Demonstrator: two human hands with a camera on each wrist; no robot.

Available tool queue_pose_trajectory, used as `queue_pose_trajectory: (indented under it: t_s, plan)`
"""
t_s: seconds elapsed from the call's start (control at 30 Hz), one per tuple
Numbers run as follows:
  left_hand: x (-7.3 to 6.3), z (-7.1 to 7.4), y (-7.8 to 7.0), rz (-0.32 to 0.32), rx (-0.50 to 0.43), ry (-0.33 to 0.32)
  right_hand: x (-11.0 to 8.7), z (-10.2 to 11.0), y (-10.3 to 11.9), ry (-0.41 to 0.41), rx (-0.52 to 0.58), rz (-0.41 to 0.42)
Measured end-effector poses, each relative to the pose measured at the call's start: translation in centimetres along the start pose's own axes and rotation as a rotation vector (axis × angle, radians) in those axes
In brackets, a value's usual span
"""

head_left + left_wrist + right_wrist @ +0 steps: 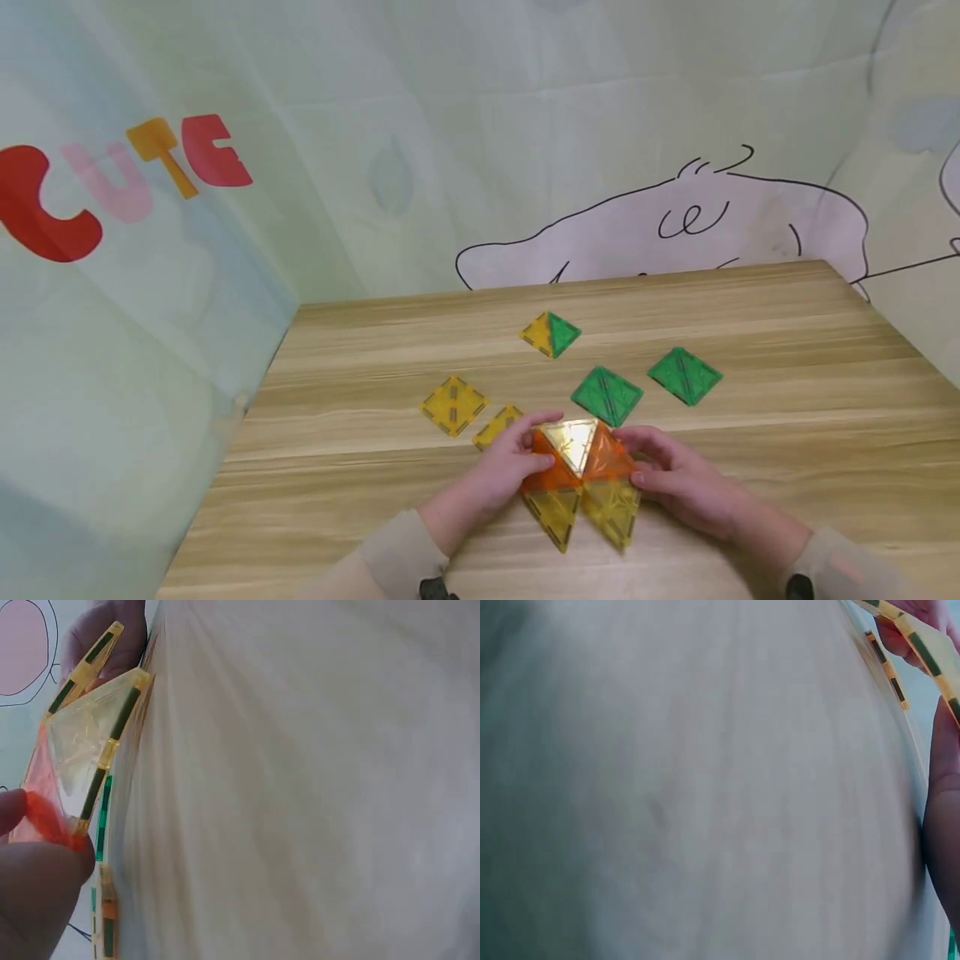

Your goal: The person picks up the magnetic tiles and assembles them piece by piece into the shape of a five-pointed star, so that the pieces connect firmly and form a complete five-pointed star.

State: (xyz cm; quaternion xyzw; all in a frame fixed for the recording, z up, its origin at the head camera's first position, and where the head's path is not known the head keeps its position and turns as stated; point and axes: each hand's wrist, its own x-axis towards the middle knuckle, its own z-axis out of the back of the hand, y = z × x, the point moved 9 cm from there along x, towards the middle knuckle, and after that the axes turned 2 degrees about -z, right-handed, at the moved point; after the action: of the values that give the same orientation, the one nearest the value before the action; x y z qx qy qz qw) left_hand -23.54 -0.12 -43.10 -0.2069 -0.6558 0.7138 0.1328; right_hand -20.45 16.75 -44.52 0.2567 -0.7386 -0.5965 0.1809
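Observation:
Joined triangular magnetic tiles are held between my two hands: a pale yellow triangle tile [573, 442] at the top, an orange triangle tile [609, 458] on either side, and two yellow triangle tiles [557, 512] pointing down towards me. My left hand [504, 468] pinches the left orange tile, thumb in front; the left wrist view shows finger and thumb on its orange corner [49, 819]. At the opposite side, my right hand [684, 483] grips the edge near the right orange and yellow tiles. In the right wrist view a yellow tile edge [919, 649] shows by its fingers.
Beyond the hands, flat tile pairs lie on the wooden table [360, 350]: a yellow pair [467, 404], a yellow-and-green pair [564, 335] and two green pairs [684, 375]. Another yellow piece [495, 427] is partly behind my left hand. A printed curtain [390, 100] hangs behind.

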Motion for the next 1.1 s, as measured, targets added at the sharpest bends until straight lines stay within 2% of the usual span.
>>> queue_pose_trajectory:
  t_s: [0.17, 0.27, 0.43, 0.53, 0.7, 0.9, 1.1]
  plan:
    - [0.0, -0.7, 0.0, -0.010, -0.169, -0.011, 0.2, -0.3, 0.0, -0.066, -0.288, -0.074]
    - [0.0, -1.0, 0.1, -0.010, -0.207, -0.008, 0.3, -0.8, 0.1, -0.060, -0.382, -0.101]
    - [0.0, -1.1, 0.3, -0.017, -0.127, -0.001, 0.3, -1.2, 0.3, -0.076, -0.512, -0.093]
    - [0.1, -1.0, 0.6, -0.008, -0.011, 0.012, 0.3, -1.2, 0.4, -0.087, -0.583, -0.085]
    - [0.0, -0.8, 0.2, -0.027, 0.277, 0.049, 0.3, -1.4, 0.4, -0.086, -0.618, -0.078]
    - [-0.3, -1.1, -1.5, -0.158, 0.637, 0.140, 0.4, -1.6, 0.7, -0.073, -0.671, -0.074]
    - [-0.5, -1.4, -2.4, -0.257, 0.841, 0.187, 0.6, -1.8, 0.6, -0.055, -0.715, -0.045]
